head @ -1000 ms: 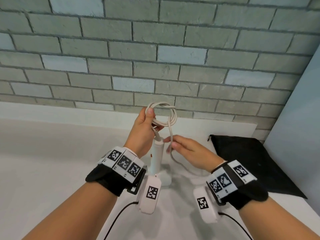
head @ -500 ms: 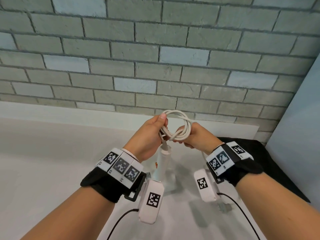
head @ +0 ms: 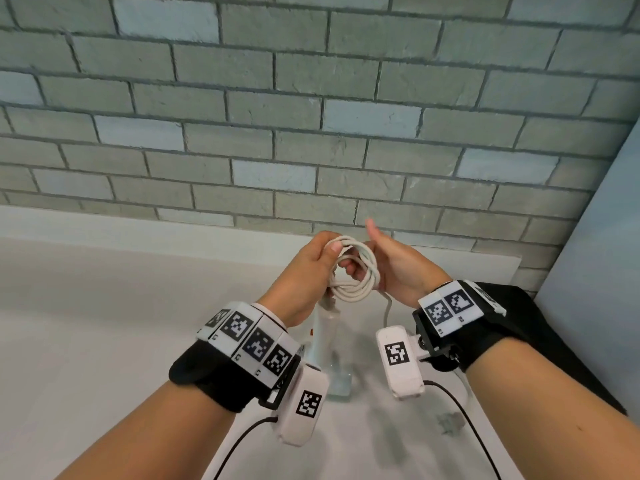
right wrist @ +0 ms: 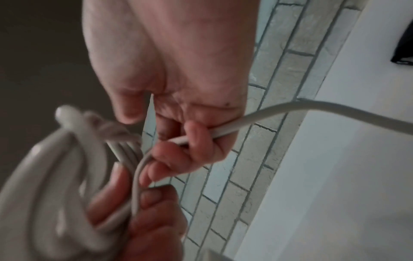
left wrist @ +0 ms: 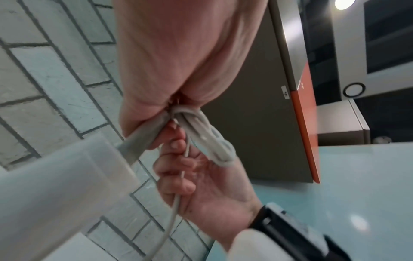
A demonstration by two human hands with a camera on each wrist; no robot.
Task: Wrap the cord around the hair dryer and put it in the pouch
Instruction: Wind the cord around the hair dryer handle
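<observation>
From the head, my left hand (head: 304, 271) pinches the coiled cord (head: 356, 271) above the upright dryer (head: 325, 337); my wrists hide much of the dryer and the pouch (head: 540, 327). The left wrist view shows my right hand (left wrist: 201, 178) curled round the loose cord, blurred. The right wrist view shows coils smeared by blur.

Cord (head: 353, 271) coil between hands, above hair dryer (head: 323, 336); pouch (head: 540, 327) right.
</observation>
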